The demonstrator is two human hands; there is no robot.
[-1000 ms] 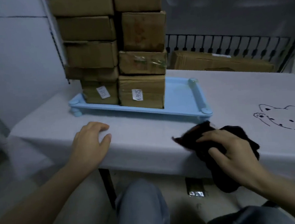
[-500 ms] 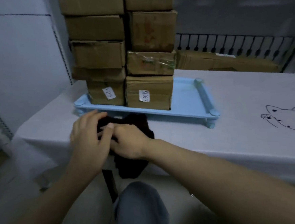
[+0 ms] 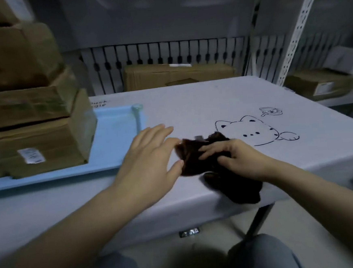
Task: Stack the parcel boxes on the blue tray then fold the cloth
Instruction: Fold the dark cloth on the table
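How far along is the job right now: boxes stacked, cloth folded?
Stacking looks done: the boxes sit piled on the blue tray. The fold is in hand: the right hand grips the dark cloth, while the left hand touches its edge. Left: the cloth is bunched, part hanging over the table edge, so it still needs flattening and folding.

— What's the room like?
— Dim. A grey wall [image 3: 162, 14] runs behind a table [image 3: 221, 100] under a pale cover with a cat drawing [image 3: 253, 131].
— Anything past the table?
— A black-barred rail [image 3: 165, 56], with a flat carton [image 3: 177, 74] lying before it.
— To the right?
— A perforated metal upright [image 3: 298, 27] of a shelf rack, a low box [image 3: 315, 83] on its shelf.
— Below?
— A grey floor [image 3: 180, 245], one dark table leg [image 3: 258, 220].
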